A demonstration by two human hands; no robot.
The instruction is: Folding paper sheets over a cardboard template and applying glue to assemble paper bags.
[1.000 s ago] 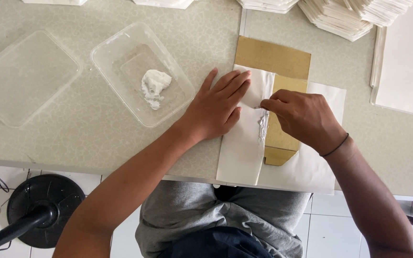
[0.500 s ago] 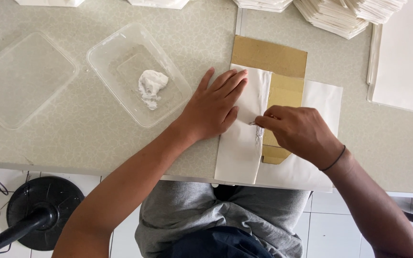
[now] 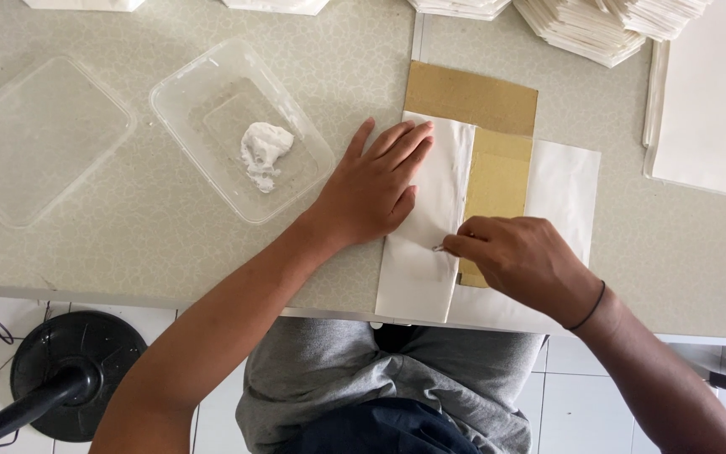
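White paper sheet [image 3: 418, 277] lies at the table's [image 3: 170, 244] near edge, folded over a brown cardboard template [image 3: 497, 181] that sticks out above and right of the fold. Left hand [image 3: 376, 189] is flat and open, fingers spread, palm pressing the folded flap down; grips nothing. Right hand [image 3: 527, 261] sits just right of it, fingers curled, thumb and forefinger pinched at the flap's edge; can't tell if something small is held there. Clear plastic tray [image 3: 212, 92] with a white paste blob [image 3: 262, 151] is just left of the left hand; clear lid [image 3: 35, 139] further left. Stacked paper [image 3: 607, 25] at far edge.
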